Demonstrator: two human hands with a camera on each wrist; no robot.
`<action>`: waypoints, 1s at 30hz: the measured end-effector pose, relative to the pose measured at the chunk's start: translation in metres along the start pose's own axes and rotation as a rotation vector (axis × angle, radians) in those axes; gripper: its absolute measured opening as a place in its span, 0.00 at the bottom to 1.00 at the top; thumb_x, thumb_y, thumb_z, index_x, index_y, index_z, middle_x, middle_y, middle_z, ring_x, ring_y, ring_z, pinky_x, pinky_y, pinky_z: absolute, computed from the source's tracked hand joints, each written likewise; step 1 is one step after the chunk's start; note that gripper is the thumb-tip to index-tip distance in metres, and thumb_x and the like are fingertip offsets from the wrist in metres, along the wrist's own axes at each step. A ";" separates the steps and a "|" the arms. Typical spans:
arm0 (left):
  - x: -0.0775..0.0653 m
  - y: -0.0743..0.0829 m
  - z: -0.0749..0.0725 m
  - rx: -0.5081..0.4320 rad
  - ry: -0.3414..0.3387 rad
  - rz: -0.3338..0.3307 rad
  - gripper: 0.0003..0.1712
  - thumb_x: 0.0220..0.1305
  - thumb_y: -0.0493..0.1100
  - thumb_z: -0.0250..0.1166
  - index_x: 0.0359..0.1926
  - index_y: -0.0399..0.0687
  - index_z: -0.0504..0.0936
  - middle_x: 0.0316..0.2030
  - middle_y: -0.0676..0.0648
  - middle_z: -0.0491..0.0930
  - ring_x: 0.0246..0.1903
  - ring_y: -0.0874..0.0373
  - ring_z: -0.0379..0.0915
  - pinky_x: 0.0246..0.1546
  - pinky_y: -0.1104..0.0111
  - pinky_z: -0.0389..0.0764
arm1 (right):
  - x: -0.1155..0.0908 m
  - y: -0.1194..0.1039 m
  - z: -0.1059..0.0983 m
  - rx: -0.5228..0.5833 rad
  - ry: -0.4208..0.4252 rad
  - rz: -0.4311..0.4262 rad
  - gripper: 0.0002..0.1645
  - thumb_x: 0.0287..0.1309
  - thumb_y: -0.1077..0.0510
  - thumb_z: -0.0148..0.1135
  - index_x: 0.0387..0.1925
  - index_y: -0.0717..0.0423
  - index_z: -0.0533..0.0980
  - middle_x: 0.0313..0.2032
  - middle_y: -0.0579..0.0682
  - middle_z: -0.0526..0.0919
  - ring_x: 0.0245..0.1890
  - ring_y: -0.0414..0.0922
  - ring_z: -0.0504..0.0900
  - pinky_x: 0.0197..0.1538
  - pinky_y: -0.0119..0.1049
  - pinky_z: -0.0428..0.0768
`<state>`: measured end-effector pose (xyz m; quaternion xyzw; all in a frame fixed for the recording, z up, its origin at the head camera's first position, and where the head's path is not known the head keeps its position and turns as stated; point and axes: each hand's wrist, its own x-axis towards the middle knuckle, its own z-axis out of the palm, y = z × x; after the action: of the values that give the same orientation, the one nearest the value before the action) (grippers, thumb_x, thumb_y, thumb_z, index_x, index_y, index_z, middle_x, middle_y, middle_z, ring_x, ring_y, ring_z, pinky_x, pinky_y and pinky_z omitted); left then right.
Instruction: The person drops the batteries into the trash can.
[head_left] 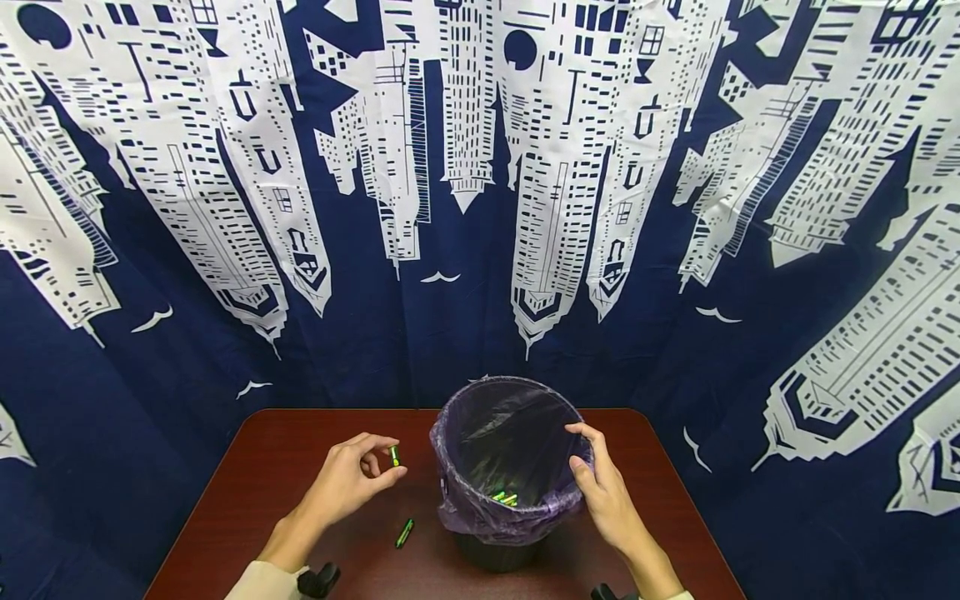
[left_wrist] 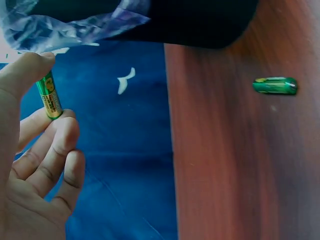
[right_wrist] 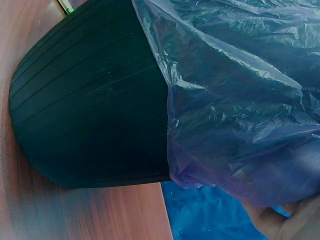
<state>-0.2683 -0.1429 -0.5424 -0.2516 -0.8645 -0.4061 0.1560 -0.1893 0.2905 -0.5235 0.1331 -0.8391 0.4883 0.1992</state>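
My left hand (head_left: 341,479) pinches a small green-and-gold battery (left_wrist: 49,95) between thumb and fingertips, above the table and left of the bin. A dark trash bin (head_left: 498,553) stands tilted toward me, lined with a translucent purple bag (head_left: 487,520) folded over its rim. With fingers and thumb at the right side of that rim, my right hand (head_left: 609,496) grips the bin through the bag. Several green batteries (head_left: 504,498) lie inside the bag. Another green battery (head_left: 405,533) lies on the table between my left hand and the bin.
The reddish-brown wooden table (head_left: 300,425) carries the bin and the loose battery. Behind its far edge hangs a navy curtain (head_left: 420,333) printed with white upside-down buildings. Dark straps show at both wrists.
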 end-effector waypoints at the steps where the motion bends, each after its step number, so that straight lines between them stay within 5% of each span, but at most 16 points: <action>1: 0.002 0.002 -0.001 0.000 0.005 0.008 0.23 0.65 0.47 0.89 0.58 0.48 0.95 0.39 0.54 0.90 0.28 0.74 0.76 0.32 0.74 0.80 | 0.000 0.000 0.000 0.004 0.000 0.000 0.30 0.87 0.61 0.54 0.83 0.47 0.69 0.81 0.60 0.77 0.73 0.45 0.81 0.72 0.25 0.77; 8: 0.017 0.015 -0.005 -0.008 0.037 0.050 0.22 0.66 0.47 0.89 0.58 0.49 0.95 0.37 0.54 0.88 0.29 0.67 0.79 0.32 0.74 0.81 | 0.000 0.002 0.001 0.018 0.002 -0.003 0.29 0.87 0.61 0.53 0.82 0.48 0.69 0.81 0.61 0.77 0.74 0.44 0.81 0.73 0.21 0.74; 14: 0.030 0.029 -0.009 -0.011 0.038 0.050 0.23 0.67 0.48 0.88 0.60 0.51 0.95 0.37 0.54 0.88 0.31 0.68 0.78 0.33 0.74 0.81 | -0.001 0.005 0.002 0.022 -0.005 -0.015 0.29 0.86 0.62 0.53 0.82 0.49 0.69 0.78 0.64 0.79 0.68 0.47 0.85 0.69 0.27 0.82; 21: 0.046 0.049 -0.011 -0.029 0.035 0.076 0.23 0.69 0.48 0.87 0.61 0.50 0.95 0.40 0.53 0.88 0.32 0.66 0.79 0.34 0.74 0.82 | -0.001 0.004 0.002 -0.034 0.017 -0.014 0.29 0.87 0.61 0.53 0.82 0.49 0.69 0.80 0.61 0.79 0.75 0.41 0.80 0.73 0.28 0.77; 30: 0.070 0.073 -0.013 -0.043 0.037 0.153 0.24 0.69 0.47 0.87 0.63 0.50 0.94 0.40 0.52 0.89 0.31 0.62 0.80 0.34 0.73 0.82 | 0.001 0.008 0.002 0.009 0.005 -0.028 0.28 0.87 0.63 0.53 0.81 0.52 0.69 0.76 0.65 0.80 0.67 0.45 0.85 0.68 0.27 0.80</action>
<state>-0.2843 -0.0920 -0.4551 -0.3124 -0.8309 -0.4160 0.1973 -0.1941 0.2929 -0.5294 0.1445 -0.8346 0.4894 0.2076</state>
